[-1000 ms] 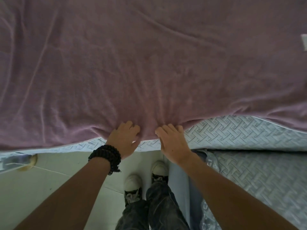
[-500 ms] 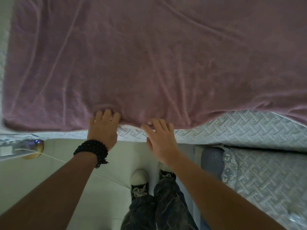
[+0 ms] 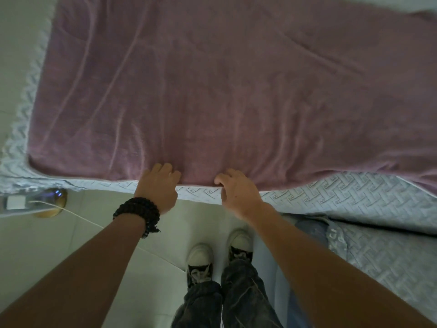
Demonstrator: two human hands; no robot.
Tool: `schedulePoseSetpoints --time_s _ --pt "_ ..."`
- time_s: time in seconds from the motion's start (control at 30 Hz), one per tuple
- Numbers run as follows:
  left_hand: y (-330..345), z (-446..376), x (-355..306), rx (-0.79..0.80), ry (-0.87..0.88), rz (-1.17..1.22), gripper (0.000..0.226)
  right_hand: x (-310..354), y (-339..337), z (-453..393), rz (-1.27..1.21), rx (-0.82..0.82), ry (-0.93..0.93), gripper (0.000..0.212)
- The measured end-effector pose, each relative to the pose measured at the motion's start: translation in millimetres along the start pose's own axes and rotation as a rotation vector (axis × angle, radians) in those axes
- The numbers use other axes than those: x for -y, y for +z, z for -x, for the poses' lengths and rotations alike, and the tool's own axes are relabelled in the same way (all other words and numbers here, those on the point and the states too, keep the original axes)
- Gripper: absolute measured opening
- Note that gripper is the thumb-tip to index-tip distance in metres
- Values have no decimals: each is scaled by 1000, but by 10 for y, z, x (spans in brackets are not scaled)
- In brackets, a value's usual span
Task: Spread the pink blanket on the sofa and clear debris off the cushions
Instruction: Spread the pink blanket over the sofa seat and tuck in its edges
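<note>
The pink blanket (image 3: 224, 91) lies spread over the sofa seat, with long shallow creases running across it. Its near hem lies along the sofa's front edge. My left hand (image 3: 158, 185), with a black bead bracelet on the wrist, has its fingers curled onto that hem. My right hand (image 3: 238, 190) grips the hem a little to the right, thumb hooked under the edge. The sofa's pale quilted cover (image 3: 343, 192) shows below the blanket at the right and along the left side. No debris is visible on it.
A second quilted cushion section (image 3: 378, 252) juts toward me at the lower right. A round brass-coloured object (image 3: 50, 202) with small blue lights sits on the pale tiled floor at the left. My shoes (image 3: 199, 261) stand on the floor close to the sofa front.
The view has shifted, so the blanket's left edge and corner now show. Both hands have slid along the hem and moved farther apart, and the right hand has curled onto the edge.
</note>
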State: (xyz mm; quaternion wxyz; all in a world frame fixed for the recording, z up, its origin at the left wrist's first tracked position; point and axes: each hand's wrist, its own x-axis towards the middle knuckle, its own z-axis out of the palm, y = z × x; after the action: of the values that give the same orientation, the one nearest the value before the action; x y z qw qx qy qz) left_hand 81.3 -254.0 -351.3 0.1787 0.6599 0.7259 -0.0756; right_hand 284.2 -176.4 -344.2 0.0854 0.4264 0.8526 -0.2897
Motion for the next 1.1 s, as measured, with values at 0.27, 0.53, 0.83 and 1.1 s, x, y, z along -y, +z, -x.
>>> schedulePoseSetpoints --time_s 0.27,0.53,0.83,1.1 --pt "-173 -224 -973 -89 221 258 11 -776 -460 643 -150 -236 154 12" --pt "-83 -669 -2667 -33 564 361 25 -2042 -689 1328 -160 -354 481 15" --pt "-182 -1335 -3595 -22 462 62 51 -2891 -1088 1161 -73 -351 377 30" --pt "-411 -1812 -3510 -67 332 47 32 -3202 -1426 709 1 -392 239 36"
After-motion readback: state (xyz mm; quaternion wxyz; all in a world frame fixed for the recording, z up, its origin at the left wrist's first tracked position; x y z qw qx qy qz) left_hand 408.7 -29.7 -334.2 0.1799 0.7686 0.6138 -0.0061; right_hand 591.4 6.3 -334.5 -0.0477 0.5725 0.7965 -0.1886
